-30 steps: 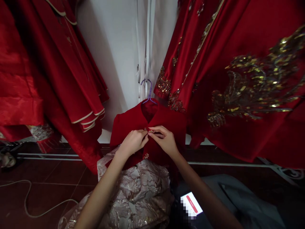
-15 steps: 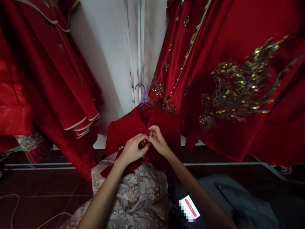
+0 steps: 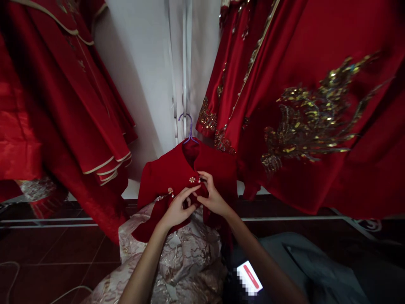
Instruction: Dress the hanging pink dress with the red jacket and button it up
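Note:
A short red jacket [image 3: 158, 175] with a V neckline hangs on a purple hanger [image 3: 190, 128]. Its front carries a flower-shaped jewelled ornament [image 3: 192, 180] near the neckline and another flower ornament [image 3: 170, 191] lower on the left, with a beaded trim beside it. My left hand [image 3: 179, 209] is bent at the front opening, its fingertips on the cloth. From the other side, my right hand [image 3: 215, 199] has curled fingers at the front edge, close to the upper ornament. The fingertips of both hands meet near the opening, where the cloth they grip is partly hidden.
Pale patterned shiny fabric [image 3: 186, 253] lies bunched below the jacket. Red garments with cream edging [image 3: 104, 126] hang left; a red garment with gold sequins [image 3: 311, 122] hangs right. A metal rail [image 3: 291, 218] runs low behind. A lit screen [image 3: 249, 278] and grey cloth [image 3: 294, 257] are at lower right.
Both hands have shifted slightly down the jacket front. The flower ornaments, mostly covered by the fingers before, now show. The view has moved a little.

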The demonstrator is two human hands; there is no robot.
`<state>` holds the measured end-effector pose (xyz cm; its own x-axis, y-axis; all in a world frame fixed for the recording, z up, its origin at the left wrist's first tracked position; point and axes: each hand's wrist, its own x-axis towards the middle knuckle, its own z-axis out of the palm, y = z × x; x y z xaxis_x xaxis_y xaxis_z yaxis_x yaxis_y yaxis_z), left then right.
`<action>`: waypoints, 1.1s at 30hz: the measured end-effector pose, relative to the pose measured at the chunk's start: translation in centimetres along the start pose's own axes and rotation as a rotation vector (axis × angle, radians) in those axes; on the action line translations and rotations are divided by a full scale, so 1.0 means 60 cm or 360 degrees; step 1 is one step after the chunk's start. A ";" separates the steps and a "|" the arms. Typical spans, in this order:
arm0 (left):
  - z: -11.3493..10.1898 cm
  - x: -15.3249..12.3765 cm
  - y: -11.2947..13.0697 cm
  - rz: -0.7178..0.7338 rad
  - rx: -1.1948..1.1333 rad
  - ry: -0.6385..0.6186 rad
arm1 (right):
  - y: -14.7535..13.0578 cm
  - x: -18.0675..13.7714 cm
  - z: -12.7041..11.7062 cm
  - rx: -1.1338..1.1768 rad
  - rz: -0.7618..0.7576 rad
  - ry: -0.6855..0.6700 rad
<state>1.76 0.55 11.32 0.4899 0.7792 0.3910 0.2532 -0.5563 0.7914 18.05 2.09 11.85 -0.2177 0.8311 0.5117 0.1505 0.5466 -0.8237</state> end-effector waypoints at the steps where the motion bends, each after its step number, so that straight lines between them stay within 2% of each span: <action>1: 0.003 0.000 -0.001 0.0007 0.0046 0.0045 | 0.003 -0.007 -0.004 0.0016 0.0027 -0.0001; 4: 0.007 -0.009 -0.004 -0.0027 0.0172 0.0195 | 0.011 -0.030 -0.024 0.0060 0.0205 0.0010; 9: 0.020 -0.067 -0.010 -0.0325 0.0149 0.0293 | 0.008 -0.063 -0.054 0.0029 0.0379 0.0014; 11: 0.033 -0.094 -0.011 -0.0393 0.0157 0.0307 | -0.004 -0.072 -0.050 0.0030 0.0384 0.0007; 14: 0.053 -0.110 -0.012 -0.0359 0.0184 0.0316 | -0.037 -0.074 -0.026 0.0171 0.0390 -0.0145; 16: 0.062 -0.100 -0.014 -0.0288 0.0152 0.0291 | -0.063 -0.064 -0.004 0.0286 0.0392 -0.0197; 18: 0.068 -0.074 -0.020 -0.0205 0.0109 0.0237 | -0.085 -0.045 0.016 0.0351 0.0383 -0.0161; 22: 0.084 -0.010 -0.045 -0.0211 0.0010 0.0223 | -0.086 -0.001 0.052 0.0346 0.0353 0.0060; 25: 0.097 0.011 -0.059 -0.0289 -0.0015 0.0340 | -0.046 0.012 0.071 0.0053 0.0266 0.0267; 28: 0.091 -0.001 -0.056 -0.0261 0.0052 0.0454 | 0.002 0.006 0.076 -0.0339 0.0175 0.0325; 31: 0.059 -0.022 -0.051 -0.0274 0.0186 0.0848 | 0.031 -0.006 0.073 -0.0505 0.0147 0.0332; 33: 0.034 -0.029 -0.057 -0.0314 0.0232 0.1142 | 0.038 -0.012 0.074 -0.0468 0.0219 0.0323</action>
<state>1.74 0.53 6.98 -0.2264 0.8370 0.4981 0.4122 -0.3810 0.8276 14.27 2.28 8.51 0.0146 0.8861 0.4633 0.4418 0.4100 -0.7980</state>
